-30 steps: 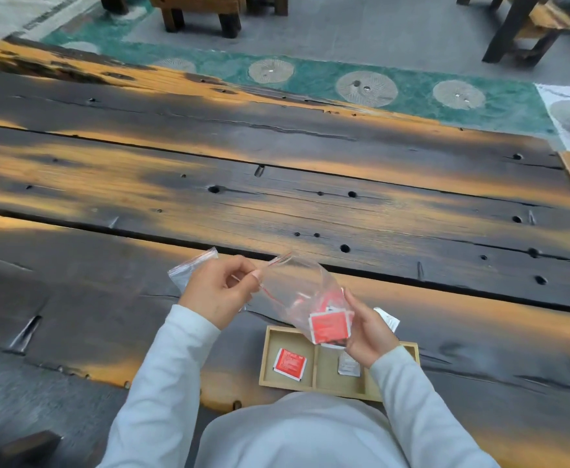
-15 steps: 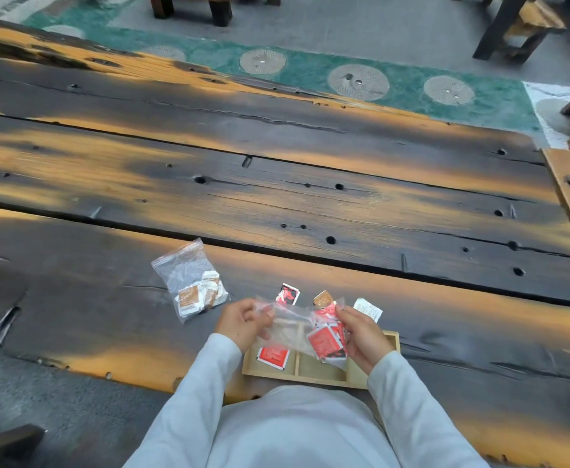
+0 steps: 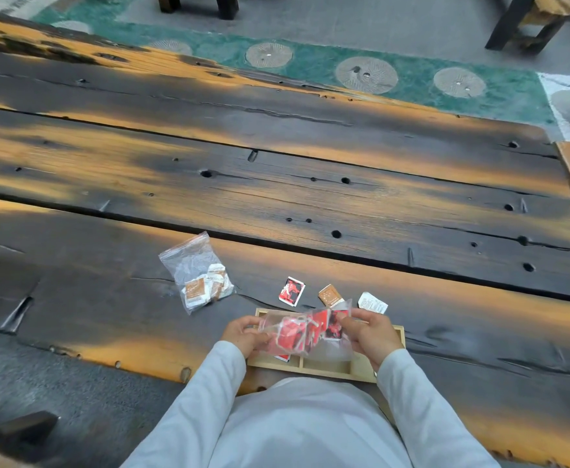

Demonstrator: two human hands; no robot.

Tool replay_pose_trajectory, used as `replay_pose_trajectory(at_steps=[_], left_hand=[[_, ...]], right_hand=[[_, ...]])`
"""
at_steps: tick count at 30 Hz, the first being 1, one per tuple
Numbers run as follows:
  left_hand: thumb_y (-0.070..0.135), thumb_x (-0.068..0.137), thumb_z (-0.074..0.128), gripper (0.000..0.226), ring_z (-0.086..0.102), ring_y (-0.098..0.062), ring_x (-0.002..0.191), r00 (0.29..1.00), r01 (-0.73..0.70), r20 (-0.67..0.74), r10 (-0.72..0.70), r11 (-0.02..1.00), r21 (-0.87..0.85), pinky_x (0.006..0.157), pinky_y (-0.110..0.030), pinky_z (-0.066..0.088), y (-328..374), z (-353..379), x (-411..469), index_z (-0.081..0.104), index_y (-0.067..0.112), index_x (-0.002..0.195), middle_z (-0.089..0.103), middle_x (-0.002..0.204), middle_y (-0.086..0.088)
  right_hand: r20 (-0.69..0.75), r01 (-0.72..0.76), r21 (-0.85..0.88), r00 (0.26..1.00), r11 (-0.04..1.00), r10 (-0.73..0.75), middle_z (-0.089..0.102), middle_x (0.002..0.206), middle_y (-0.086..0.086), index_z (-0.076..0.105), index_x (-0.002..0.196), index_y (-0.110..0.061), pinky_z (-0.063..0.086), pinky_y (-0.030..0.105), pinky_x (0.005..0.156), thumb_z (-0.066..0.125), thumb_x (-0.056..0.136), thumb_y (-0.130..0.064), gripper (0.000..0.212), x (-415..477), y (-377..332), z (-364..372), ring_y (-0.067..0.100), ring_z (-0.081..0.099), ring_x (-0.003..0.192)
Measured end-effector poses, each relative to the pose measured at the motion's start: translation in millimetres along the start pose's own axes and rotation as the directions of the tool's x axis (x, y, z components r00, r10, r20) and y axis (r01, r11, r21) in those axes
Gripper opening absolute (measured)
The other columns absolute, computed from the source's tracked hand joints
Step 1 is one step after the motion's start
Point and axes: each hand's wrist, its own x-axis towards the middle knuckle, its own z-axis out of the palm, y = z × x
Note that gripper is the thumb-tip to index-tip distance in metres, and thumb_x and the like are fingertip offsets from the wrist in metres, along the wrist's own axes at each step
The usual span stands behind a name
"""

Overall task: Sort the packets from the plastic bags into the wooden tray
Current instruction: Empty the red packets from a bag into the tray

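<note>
Bag of red packets (image 3: pixel 300 331) sits just over the tray (image 3: pixel 314 370), with the left hand (image 3: pixel 244 336) and right hand (image 3: pixel 371 332) each pinching one end. Step looks like emptying this bag. Next move likely needs the mouth opened and tipped. Second bag (image 3: pixel 197 271) lies on the bench (image 3: pixel 108 298), left of the tray.

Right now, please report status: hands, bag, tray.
Left hand and right hand grip red-packet bag above wooden tray. Second bag on table. Red packet, brown packet, white packet loose beyond tray.

That bag (image 3: pixel 305 332) between your hands is thin, glossy, crinkly clear plastic; the tray (image 3: pixel 314 368) under them is pale smooth wood, the table (image 3: pixel 277 197) beyond rough, cracked planks.
</note>
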Motion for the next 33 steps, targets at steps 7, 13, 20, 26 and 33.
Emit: replay_pose_trajectory(at_steps=[7, 13, 20, 26, 33], left_hand=[[-0.008, 0.080, 0.068, 0.022, 0.066, -0.027, 0.061, 1.000, 0.014, -0.025, -0.015, 1.000, -0.022, 0.068, -0.034, 0.049, -11.7, -1.0, 5.8, 0.065, 0.013, 0.084, 0.070, 0.072, -0.016], [-0.009, 0.084, 0.065, 0.020, 0.064, -0.015, 0.044, 0.999, 0.030, -0.031, -0.032, 0.998, -0.061, 0.059, -0.029, 0.053, -12.6, 2.0, 8.4, 0.062, 0.012, 0.083, 0.066, 0.069, -0.014], [0.002, 0.089, 0.064, 0.017, 0.059, -0.011, 0.036, 0.997, 0.029, -0.075, -0.031, 0.999, -0.028, 0.038, -0.016, 0.042, -14.3, -0.3, 16.3, 0.061, 0.014, 0.078, 0.061, 0.059, -0.008], [-0.001, 0.086, 0.065, 0.016, 0.053, -0.020, 0.047, 0.994, 0.053, -0.100, -0.050, 0.998, 0.020, 0.044, -0.021, 0.041, -19.2, 0.5, 20.4, 0.063, 0.012, 0.076, 0.060, 0.057, -0.009], [0.003, 0.086, 0.065, 0.018, 0.058, -0.025, 0.065, 0.990, 0.069, -0.126, -0.065, 0.997, 0.026, 0.066, -0.030, 0.047, -21.1, -0.6, 20.3, 0.065, 0.015, 0.073, 0.064, 0.063, -0.010]], right_hand=[[-0.006, -0.001, -0.023, 1.000, 1.000, 0.001, 0.075, 0.088, 0.021, 0.071, 0.104, 0.001, 0.063, 0.038, 0.081, 0.073, 0.083, 0.005, 0.021, -0.8, -7.3, 7.9, 0.030, 0.073, 0.078], [-0.062, -0.028, -0.321, 0.998, 0.947, 0.008, 0.076, 0.070, 0.016, 0.072, 0.069, -0.011, 0.062, 0.049, 0.081, 0.083, 0.070, -0.011, 0.011, 0.3, -4.0, 15.0, 0.025, 0.066, 0.061], [0.028, 0.062, -0.220, 0.998, 0.974, -0.057, 0.067, 0.072, 0.010, 0.076, 0.076, -0.013, 0.055, 0.032, 0.063, 0.066, 0.086, 0.004, 0.021, -10.4, -16.6, 18.9, 0.019, 0.057, 0.062], [0.134, 0.073, -0.097, 0.989, 0.993, -0.060, 0.067, 0.069, 0.004, 0.078, 0.084, -0.004, 0.050, 0.028, 0.061, 0.066, 0.087, 0.005, 0.016, -19.8, -22.6, 36.5, 0.018, 0.058, 0.064], [0.102, 0.018, -0.051, 0.995, 0.999, -0.013, 0.068, 0.072, 0.007, 0.078, 0.088, 0.000, 0.051, 0.030, 0.066, 0.065, 0.090, 0.000, 0.013, -20.1, -27.4, 33.9, 0.018, 0.060, 0.064]])
